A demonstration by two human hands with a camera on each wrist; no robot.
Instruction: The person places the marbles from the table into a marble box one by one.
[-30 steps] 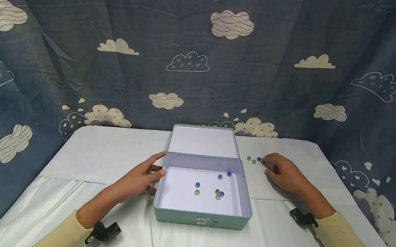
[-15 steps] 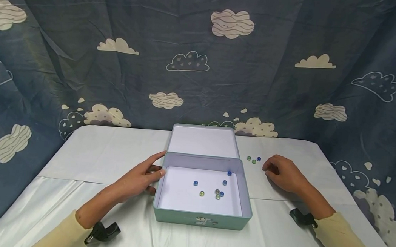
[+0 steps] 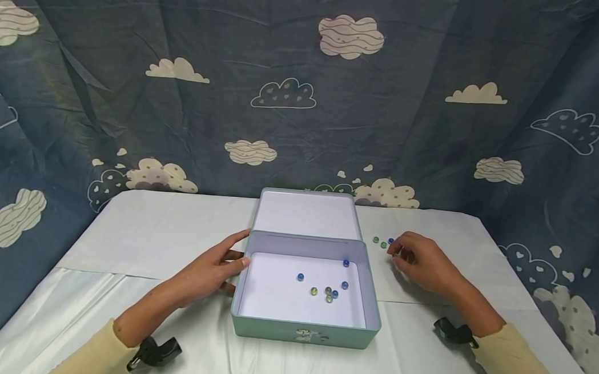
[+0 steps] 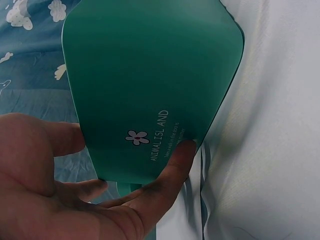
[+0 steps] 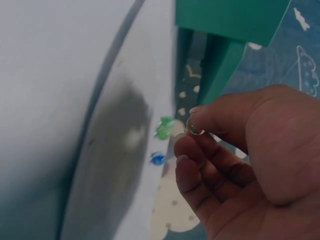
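My left hand grips the left side of an open green tin box, its thumb on the rim. In the left wrist view, fingers press the lettered outer wall. Several blue and green marbles lie spread on the white floor of the box, among them a blue marble and a green marble. Right of the box, my right hand pinches a clear, greenish marble between thumb and forefinger. Close to its fingertips, a blue marble and two green marbles rest on the cloth.
The box's lid stands raised at the back. A white cloth covers the table. Behind it hangs a dark blue curtain with cloud prints.
My right hand first drew back slightly from the loose blue marble, then moved left towards the box. Inside the box, a green and a blue marble have rolled right. The left hand stays put.
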